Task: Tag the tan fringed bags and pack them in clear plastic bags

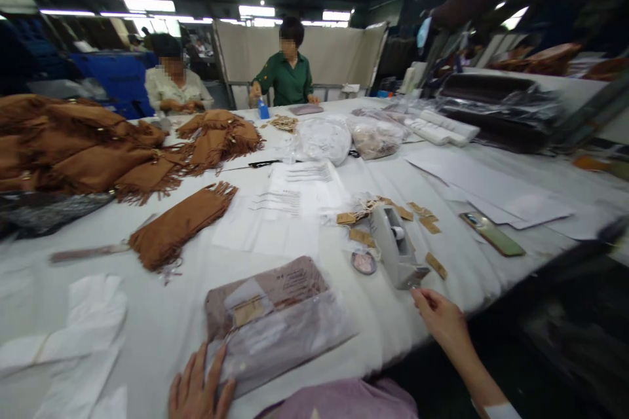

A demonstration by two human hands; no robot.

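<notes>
My left hand lies with its fingers spread on the lower left corner of a mauve bag packed in a clear plastic sleeve. A tan tag shows through that plastic. At the front cutting edge of a grey tape dispenser, my right hand is closed in a pinch on the end of the tape; the clear strip itself hardly shows. Several tan hang tags lie around the dispenser, and a small round roll sits to its left.
Brown fringed bags are heaped at the left, with a single brown fringed bag nearer me. White plastic bags lie mid-table. A phone and white sheets lie at the right. Two people work across the table.
</notes>
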